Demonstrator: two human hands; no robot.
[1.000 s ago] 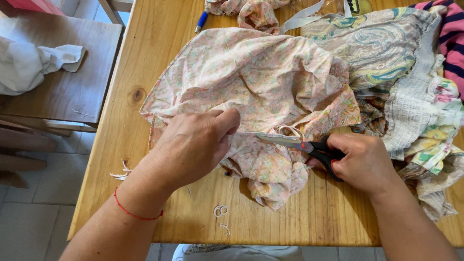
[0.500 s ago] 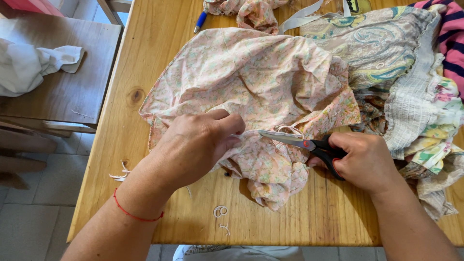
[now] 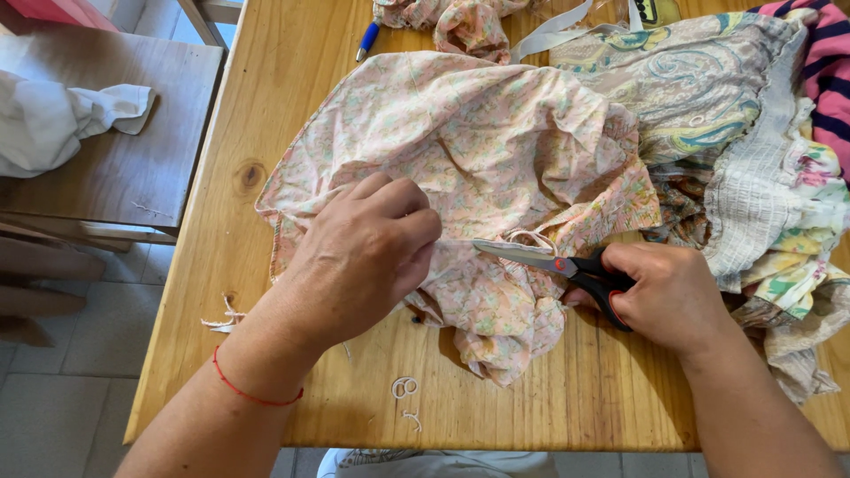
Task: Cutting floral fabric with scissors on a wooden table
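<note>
A crumpled pink floral fabric (image 3: 478, 150) lies spread on a wooden table (image 3: 266, 106). My left hand (image 3: 363, 257), with a red thread bracelet on its wrist, presses down on the fabric's near edge and pinches a fold. My right hand (image 3: 668, 296) grips black-handled scissors (image 3: 553, 263). Their blades point left toward my left hand and lie on the fabric beside a small loop of cord. The blade tips sit a short gap from my left fingers.
More patterned cloths (image 3: 753, 159) pile up at the right, a striped one (image 3: 828, 62) at the far corner. A blue pen (image 3: 367, 40) lies at the back. Thread scraps (image 3: 405, 389) lie near the front edge. A wooden bench (image 3: 115, 168) with white cloth (image 3: 53, 119) stands left.
My left hand has shifted slightly on the fabric fold. The scissors have edged a little to the left along the cloth. The rest stays put.
</note>
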